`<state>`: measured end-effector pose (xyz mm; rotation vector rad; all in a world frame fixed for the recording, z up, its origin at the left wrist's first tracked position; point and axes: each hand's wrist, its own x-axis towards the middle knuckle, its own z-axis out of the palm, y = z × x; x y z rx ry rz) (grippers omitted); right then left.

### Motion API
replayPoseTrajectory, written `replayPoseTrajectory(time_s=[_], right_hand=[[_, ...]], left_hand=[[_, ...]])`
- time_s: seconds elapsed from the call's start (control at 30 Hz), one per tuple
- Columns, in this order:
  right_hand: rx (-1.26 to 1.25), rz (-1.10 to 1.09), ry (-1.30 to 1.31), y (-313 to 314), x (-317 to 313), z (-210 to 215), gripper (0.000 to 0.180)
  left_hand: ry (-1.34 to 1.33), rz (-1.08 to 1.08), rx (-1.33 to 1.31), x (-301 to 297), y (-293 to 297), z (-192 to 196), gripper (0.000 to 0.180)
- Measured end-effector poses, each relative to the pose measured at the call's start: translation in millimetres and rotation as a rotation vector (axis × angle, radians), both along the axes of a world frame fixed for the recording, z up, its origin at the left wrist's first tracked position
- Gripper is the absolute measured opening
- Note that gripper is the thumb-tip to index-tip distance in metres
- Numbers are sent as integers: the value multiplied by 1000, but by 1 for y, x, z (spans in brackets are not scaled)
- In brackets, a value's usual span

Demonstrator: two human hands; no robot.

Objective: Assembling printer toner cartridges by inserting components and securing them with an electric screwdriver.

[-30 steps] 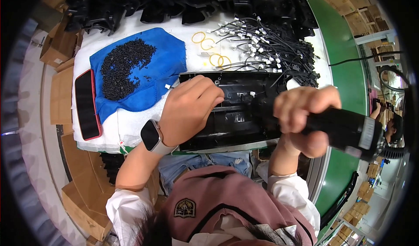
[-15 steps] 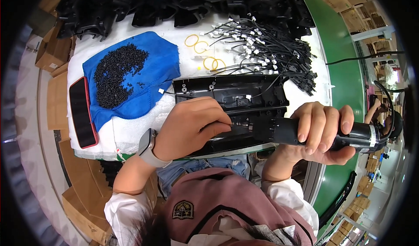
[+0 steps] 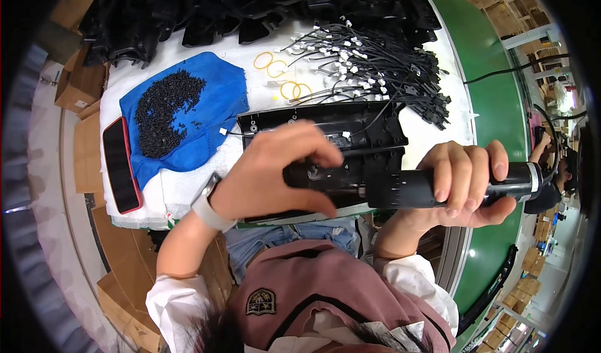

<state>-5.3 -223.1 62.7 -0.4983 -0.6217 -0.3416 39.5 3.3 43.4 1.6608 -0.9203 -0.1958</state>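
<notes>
My right hand (image 3: 464, 181) is wrapped round a black electric screwdriver (image 3: 404, 189) held level, its bit end pointing left. Thumb and fingers spread apart, my left hand (image 3: 260, 174) hovers just left of the bit with nothing visible in it; motion smears its fingertips. Beneath both hands lies a long black plastic housing (image 3: 385, 126), open side up and partly hidden. A thin black cable runs across it, its white connector (image 3: 223, 132) lying past the left edge. Small black screws (image 3: 164, 105) are heaped on a blue cloth (image 3: 220, 93) to the left.
Black cables with white connectors (image 3: 375, 71) lie piled at the back right. Yellow rubber bands (image 3: 263, 60) rest beside them. Black plastic parts (image 3: 250, 5) line the table's far side. At the left edge is a phone with a red case (image 3: 123, 165). Cardboard boxes (image 3: 81, 80) stand beyond.
My left hand has opened from a pinch at the screwdriver's tip and drawn slightly back. My right hand still grips the screwdriver, now a little farther right. The whole view has shifted slightly.
</notes>
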Motion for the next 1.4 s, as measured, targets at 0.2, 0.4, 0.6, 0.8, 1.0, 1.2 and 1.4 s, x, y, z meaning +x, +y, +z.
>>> replayPoseTrajectory(time_s=[0.2,0.4,0.6,0.8,1.0,1.2,1.4], right_hand=[[84,-43,-54,-26,-26,2,34],[37,-220,-80,-62,-70,0,32],[29,-308,-78,-98,-96,-12,32],[47,-262,-66,-92,-89,-17,31],[29,-172,-123,-98,-85,-23,33],[-72,114,-265,-77,-78,-16,33],[-194,171,-298,-65,-66,-10,34]], left_hand=[[-353,247,51,70,-108,-7,22],[-631,322,563,110,-179,-15,24],[-687,367,308,110,-187,-9,12],[-451,433,-35,98,-110,52,21],[-183,349,119,80,-57,18,23],[-303,407,378,46,-25,-4,14],[-452,402,391,63,-20,-10,12]])
